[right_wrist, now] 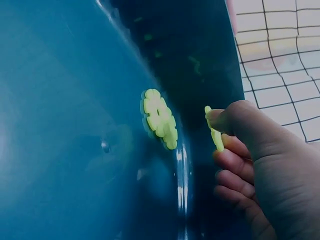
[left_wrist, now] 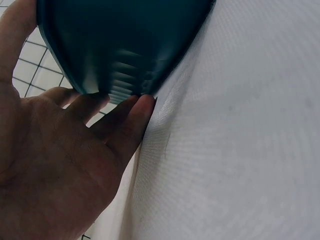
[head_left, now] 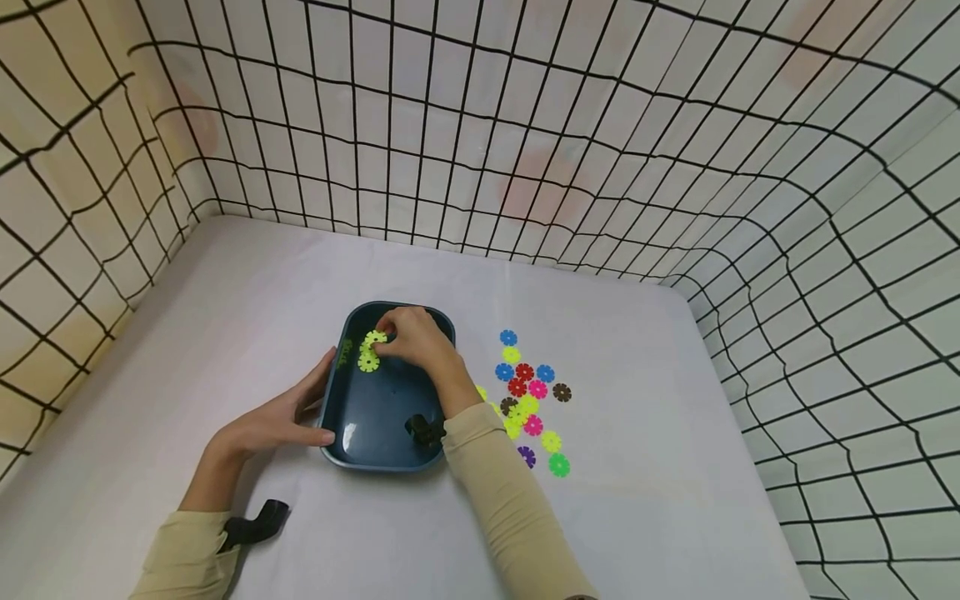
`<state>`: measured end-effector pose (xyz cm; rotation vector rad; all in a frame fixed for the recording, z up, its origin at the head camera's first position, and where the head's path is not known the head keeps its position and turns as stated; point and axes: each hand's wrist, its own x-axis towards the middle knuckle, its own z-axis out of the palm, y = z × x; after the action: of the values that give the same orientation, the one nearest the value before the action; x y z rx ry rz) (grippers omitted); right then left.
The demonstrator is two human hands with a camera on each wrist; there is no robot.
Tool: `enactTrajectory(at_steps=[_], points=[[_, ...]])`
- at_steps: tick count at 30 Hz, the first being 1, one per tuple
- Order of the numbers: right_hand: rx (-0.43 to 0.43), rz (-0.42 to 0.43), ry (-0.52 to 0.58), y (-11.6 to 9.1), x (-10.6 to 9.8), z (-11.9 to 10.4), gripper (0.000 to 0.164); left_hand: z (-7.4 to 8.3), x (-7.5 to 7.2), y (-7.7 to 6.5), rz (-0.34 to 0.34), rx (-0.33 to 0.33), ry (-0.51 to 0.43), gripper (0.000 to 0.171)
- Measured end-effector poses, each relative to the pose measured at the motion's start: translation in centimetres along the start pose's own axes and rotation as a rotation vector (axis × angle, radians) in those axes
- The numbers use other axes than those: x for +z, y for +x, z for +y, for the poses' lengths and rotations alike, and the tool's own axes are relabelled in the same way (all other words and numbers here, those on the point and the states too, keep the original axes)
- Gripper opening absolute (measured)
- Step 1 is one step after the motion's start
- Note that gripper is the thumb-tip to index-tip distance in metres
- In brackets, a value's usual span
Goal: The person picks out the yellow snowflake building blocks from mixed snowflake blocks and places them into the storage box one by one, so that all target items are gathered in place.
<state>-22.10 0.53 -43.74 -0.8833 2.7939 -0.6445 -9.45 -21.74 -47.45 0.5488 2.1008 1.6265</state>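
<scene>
A dark blue-green tray (head_left: 375,433) sits on the white-covered table. My left hand (head_left: 273,421) rests against its left side, thumb at the near-left rim and fingers along the outer wall; the left wrist view shows fingertips low on that wall. Over the tray's far-left part, my right hand (head_left: 412,340) pinches a yellow-green snowflake disc (right_wrist: 218,142) between thumb and fingers, edge-on in the right wrist view. Overlapping yellow-green discs (right_wrist: 159,120) lie on the tray floor just beside it.
Right of the tray, loose snowflake discs (head_left: 525,406) in yellow, red, blue, pink and other colours lie scattered, partly behind the right forearm. Black wire mesh (head_left: 465,125) stands along the table's far and side edges. Black wrist mounts (head_left: 258,523) stick out from both sleeves.
</scene>
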Motion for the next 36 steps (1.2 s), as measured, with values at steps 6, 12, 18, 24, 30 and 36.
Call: enactTrajectory(at_steps=[6,12,18,24,30,36], points=[[-0.003,-0.027,-0.021,0.1,0.2,0.0,0.032,0.0,0.1,0.0,-0.002,0.001,-0.006,0.116],[-0.018,-0.044,-0.038,0.1,0.2,0.0,0.031,0.1,0.1,0.0,-0.001,0.004,-0.008,0.116],[-0.020,-0.059,-0.044,0.2,0.3,0.2,0.032,0.0,0.1,0.1,0.003,0.002,0.001,0.117],[-0.026,-0.072,-0.086,0.3,0.5,0.1,0.031,-0.1,0.0,0.1,0.005,0.008,0.014,0.116],[-0.010,-0.103,-0.102,0.5,0.9,0.2,0.032,-0.2,0.0,0.2,0.005,0.006,0.021,0.116],[0.004,-0.106,-0.113,0.6,1.2,0.2,0.032,-0.2,0.1,0.1,0.007,0.008,0.023,0.116]])
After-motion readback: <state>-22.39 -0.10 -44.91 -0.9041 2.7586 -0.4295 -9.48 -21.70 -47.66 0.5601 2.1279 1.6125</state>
